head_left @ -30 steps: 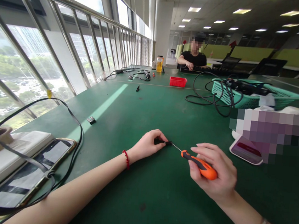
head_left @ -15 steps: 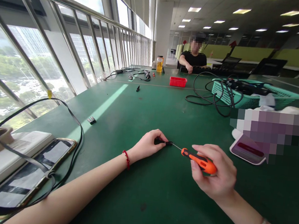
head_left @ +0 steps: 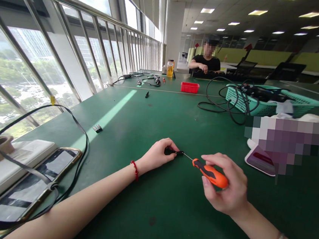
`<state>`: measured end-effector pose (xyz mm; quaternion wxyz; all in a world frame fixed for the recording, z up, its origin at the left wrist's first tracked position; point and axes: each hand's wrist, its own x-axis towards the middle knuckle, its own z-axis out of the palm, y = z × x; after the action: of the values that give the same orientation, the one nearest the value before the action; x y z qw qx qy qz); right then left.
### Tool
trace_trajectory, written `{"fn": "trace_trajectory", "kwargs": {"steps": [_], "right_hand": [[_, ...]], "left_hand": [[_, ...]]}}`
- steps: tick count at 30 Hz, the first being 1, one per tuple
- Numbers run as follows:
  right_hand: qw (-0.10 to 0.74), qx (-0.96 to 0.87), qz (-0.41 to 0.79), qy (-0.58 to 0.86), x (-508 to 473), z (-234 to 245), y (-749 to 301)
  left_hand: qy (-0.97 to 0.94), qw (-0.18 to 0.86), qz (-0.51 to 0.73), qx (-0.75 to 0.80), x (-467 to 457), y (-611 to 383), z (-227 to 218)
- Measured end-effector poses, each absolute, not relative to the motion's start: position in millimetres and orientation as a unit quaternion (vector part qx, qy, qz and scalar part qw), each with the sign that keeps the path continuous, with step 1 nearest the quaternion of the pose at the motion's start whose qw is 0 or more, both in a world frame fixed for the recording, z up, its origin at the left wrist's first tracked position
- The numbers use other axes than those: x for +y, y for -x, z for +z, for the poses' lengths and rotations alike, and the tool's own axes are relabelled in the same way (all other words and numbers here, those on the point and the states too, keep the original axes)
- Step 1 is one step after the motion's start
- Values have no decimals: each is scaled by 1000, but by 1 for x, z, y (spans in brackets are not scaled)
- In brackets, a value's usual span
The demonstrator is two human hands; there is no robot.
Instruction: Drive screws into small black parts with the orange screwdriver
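Note:
My left hand [head_left: 157, 154] rests on the green table [head_left: 154, 111] with its fingers pinched round a small black part [head_left: 174, 152]. My right hand [head_left: 225, 187] is closed on an orange-and-black screwdriver [head_left: 209, 172]. The thin metal shaft of the screwdriver points left, and its tip touches the small black part. A red cord circles my left wrist and a metal bangle my right wrist.
A phone [head_left: 27, 185] under a black cable [head_left: 70, 121] lies at the near left beside a white pad. Another phone [head_left: 260, 162] lies on the right. Farther off stand a teal basket [head_left: 266, 102] of cables, a red tray [head_left: 189, 87], a jar [head_left: 170, 68] and a seated person [head_left: 207, 61].
My right hand has shifted its fingers on the screwdriver handle, as in turning it, and drifted slightly left. My left hand and the black part stay put. The distant person moved a hand.

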<state>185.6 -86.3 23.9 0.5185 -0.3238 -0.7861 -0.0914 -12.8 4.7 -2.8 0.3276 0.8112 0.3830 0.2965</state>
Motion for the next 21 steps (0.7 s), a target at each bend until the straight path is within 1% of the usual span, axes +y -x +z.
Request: {"fn": "trace_trajectory", "kwargs": {"steps": [3, 5, 11, 13, 17, 21], "right_hand": [[452, -826, -45, 335, -86, 21, -186], [436, -836, -36, 331, -86, 21, -187], [500, -799, -100, 319, -83, 27, -192], [509, -788, -99, 331, -79, 26, -195], [513, -770, -36, 378, -69, 18, -196], [508, -741, 27, 439, -64, 9, -194]], "left_hand": [[-812, 319, 298, 389, 4, 12, -3], [-810, 316, 298, 395, 3, 11, -2], [-810, 275, 305, 418, 0, 10, 1], [-811, 256, 304, 431, -1, 10, 3], [-811, 223, 296, 453, -3, 8, 6], [-810, 216, 292, 461, -3, 8, 7]]}}
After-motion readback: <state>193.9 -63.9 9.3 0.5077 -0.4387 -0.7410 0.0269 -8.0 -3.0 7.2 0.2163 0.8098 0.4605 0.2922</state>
